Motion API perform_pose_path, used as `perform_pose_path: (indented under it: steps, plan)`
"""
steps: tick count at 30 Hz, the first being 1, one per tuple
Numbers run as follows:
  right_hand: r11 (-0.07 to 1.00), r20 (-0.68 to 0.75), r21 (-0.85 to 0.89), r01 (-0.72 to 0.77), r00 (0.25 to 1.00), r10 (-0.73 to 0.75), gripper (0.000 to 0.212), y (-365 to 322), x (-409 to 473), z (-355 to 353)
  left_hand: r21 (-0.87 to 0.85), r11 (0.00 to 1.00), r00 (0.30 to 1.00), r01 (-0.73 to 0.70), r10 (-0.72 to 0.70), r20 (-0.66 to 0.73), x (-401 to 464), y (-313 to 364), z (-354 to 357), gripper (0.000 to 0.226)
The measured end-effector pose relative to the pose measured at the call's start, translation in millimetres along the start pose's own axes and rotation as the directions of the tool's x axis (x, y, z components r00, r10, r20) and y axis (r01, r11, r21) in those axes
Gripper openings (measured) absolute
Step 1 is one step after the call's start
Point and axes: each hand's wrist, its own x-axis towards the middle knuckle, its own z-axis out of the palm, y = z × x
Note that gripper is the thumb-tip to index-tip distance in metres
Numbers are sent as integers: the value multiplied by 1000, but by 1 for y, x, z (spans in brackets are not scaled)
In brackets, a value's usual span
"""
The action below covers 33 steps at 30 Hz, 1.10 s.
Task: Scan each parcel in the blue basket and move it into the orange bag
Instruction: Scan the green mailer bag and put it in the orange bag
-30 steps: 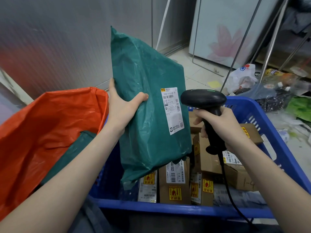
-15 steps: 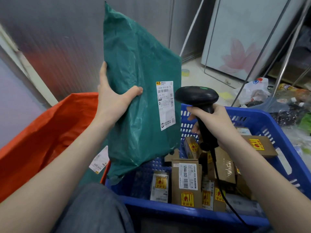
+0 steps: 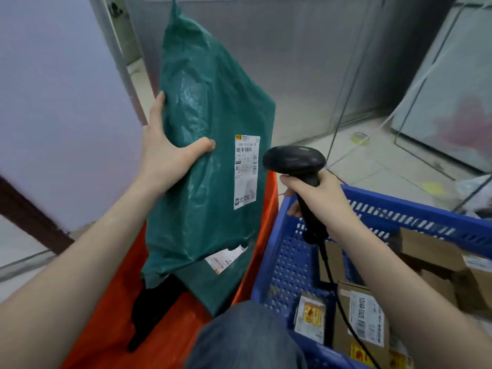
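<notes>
At the lower left of the frame we see the orange bag point(image 3: 111, 315) with a green parcel point(image 3: 213, 283) already lying in it. Above it, left of centre, our left hand point(image 3: 165, 153) grasps the green mailer point(image 3: 210, 129) upright, thumb across its front, white label point(image 3: 246, 170) facing right. Just right of the label, our right hand point(image 3: 316, 198) has its fingers clenched around the black scanner point(image 3: 295, 161). At lower right, the blue basket point(image 3: 282, 251) holds cardboard boxes point(image 3: 362, 318).

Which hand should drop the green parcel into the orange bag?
Probably the left hand: it already holds the green parcel right above the orange bag. The right hand is busy gripping the scanner over the blue basket.
</notes>
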Motion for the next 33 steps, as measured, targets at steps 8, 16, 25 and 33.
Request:
perform_pose_path:
  steps: [8,16,25,33]
  plan:
    - [995,87,-84,-57,994,64,28,25,20,65,106,986,991,125,-129,29,-7,-78,-32,119]
    - [971,102,-27,-236,966,237,22,72,45,86,147,933,921,330,-352,166,-14,-147,-8,119]
    - [946,124,46,-321,942,313,21,112,77,93,139,880,807,453,-472,356,-15,-198,49,119]
    - [918,188,56,-393,907,377,23,132,98,98,273,771,631,575,-631,452,7,-226,78,87]
